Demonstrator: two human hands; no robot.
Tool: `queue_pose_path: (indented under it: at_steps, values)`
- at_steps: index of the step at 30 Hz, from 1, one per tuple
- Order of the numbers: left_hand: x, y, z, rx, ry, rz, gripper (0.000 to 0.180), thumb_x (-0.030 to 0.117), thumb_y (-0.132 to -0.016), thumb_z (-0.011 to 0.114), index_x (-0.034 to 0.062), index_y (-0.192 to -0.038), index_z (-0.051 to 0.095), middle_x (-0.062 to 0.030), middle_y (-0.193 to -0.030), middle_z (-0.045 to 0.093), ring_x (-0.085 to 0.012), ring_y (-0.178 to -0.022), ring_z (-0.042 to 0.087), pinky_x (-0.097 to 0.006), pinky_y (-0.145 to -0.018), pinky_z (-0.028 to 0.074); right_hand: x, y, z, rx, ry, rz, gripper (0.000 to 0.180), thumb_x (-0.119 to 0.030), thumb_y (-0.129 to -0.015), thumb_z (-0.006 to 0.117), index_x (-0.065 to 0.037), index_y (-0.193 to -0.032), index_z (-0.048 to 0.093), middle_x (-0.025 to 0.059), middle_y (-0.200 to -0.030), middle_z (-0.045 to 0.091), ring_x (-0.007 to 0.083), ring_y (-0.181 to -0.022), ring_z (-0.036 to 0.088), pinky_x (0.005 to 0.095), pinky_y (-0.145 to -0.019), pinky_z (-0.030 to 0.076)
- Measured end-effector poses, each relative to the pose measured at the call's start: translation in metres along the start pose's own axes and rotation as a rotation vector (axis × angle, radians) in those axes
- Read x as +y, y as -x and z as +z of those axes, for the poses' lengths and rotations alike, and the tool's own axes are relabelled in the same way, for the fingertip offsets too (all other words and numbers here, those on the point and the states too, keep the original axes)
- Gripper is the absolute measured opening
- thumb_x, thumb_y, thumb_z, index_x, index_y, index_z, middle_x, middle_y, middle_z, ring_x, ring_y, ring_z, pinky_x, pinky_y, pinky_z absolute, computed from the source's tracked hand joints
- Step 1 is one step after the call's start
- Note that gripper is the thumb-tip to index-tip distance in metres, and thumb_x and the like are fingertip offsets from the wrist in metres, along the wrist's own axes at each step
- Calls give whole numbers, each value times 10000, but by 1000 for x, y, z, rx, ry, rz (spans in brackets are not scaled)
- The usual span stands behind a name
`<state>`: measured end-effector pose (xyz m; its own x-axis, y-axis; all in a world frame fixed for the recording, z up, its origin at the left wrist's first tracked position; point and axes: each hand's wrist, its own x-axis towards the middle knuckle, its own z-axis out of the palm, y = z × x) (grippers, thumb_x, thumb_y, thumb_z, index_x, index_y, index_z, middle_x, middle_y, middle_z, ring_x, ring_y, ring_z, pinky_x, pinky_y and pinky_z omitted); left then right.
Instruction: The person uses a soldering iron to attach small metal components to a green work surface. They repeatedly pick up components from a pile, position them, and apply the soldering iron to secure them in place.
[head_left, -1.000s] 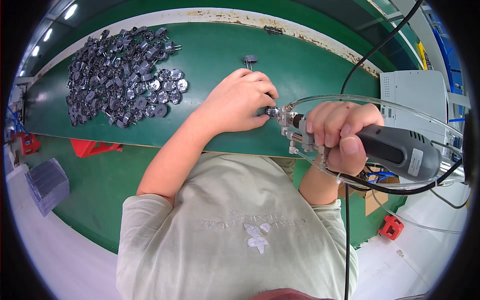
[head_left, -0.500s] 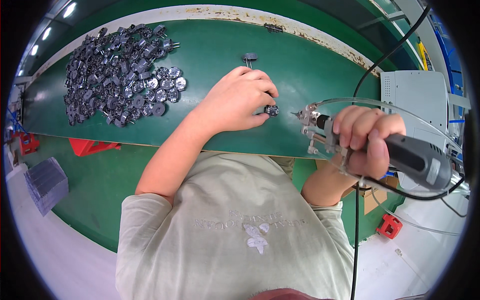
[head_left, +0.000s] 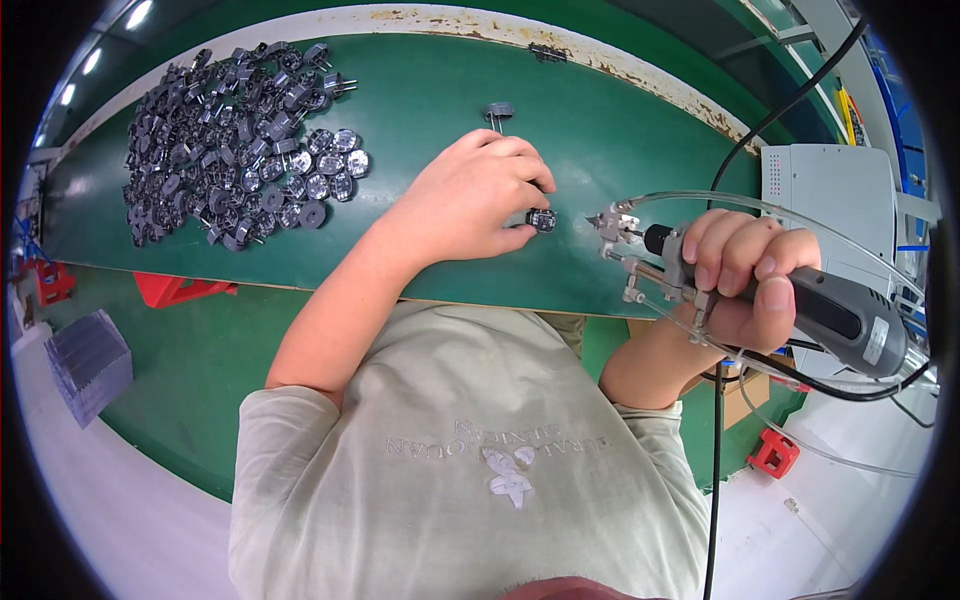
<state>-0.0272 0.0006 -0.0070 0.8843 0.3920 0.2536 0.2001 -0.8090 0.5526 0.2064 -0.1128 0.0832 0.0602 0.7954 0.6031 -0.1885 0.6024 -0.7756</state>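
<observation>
My left hand (head_left: 477,197) is closed, pinching a small dark round plug-like part (head_left: 542,220) between thumb and fingers above the green bench. Another such part (head_left: 498,110), grey with two metal pins, lies just beyond the knuckles. Wrapped round the dark grey body of an electric screwdriver (head_left: 838,318) is my right hand (head_left: 752,275). The metal nose (head_left: 612,224) of this tool, with clear tubes, points left at the pinched part and stands a short gap away from it.
A large pile of similar dark round parts (head_left: 235,140) covers the left of the green bench (head_left: 420,90). At the right stands a grey box-shaped machine (head_left: 830,200). A black cable (head_left: 790,105) and clear tubing (head_left: 735,197) run near the screwdriver.
My right hand and the screwdriver body have shifted slightly right, with more of the metal rods behind the nose showing. The left hand keeps its pinch, almost still.
</observation>
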Motion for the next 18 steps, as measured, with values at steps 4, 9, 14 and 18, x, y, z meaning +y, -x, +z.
queue_pose_path:
  at_steps: [4, 9, 14, 18]
  values:
    - [0, -2, -1, -7, 10, 8, 209, 203, -789, 776, 98, -968, 795, 17, -1151, 714, -184, -1182, 610, -388, -1057, 436, 1, 2, 1, 16, -33, 4, 148, -131, -941, 627, -63, -998, 509, 72, -724, 561, 200, -590, 562, 424, -638, 533]
    - [0, -1, -1, -8, 7, 3, 223, 209, -787, 782, 91, -976, 796, 16, -1153, 714, -188, -1187, 609, -391, -1060, 435, 5, 1, 13, -10, -71, 24, 202, -129, -930, 689, -61, -1000, 512, 74, -741, 579, 204, -600, 571, 427, -646, 534]
    - [0, -2, -1, -16, 14, 3, 232, 209, -780, 788, 84, -976, 795, 16, -1158, 714, -189, -1191, 607, -394, -1061, 433, 12, 1, 36, 37, -77, 63, 289, -143, -898, 787, -59, -967, 519, 65, -711, 584, 190, -572, 564, 401, -609, 528]
    - [0, -3, -2, -21, 21, 2, 231, 206, -776, 792, 83, -973, 794, 16, -1161, 714, -190, -1191, 608, -394, -1061, 433, 14, 1, 46, 129, -63, 85, 322, -182, -879, 823, -59, -906, 527, 54, -662, 568, 178, -534, 535, 384, -565, 507]
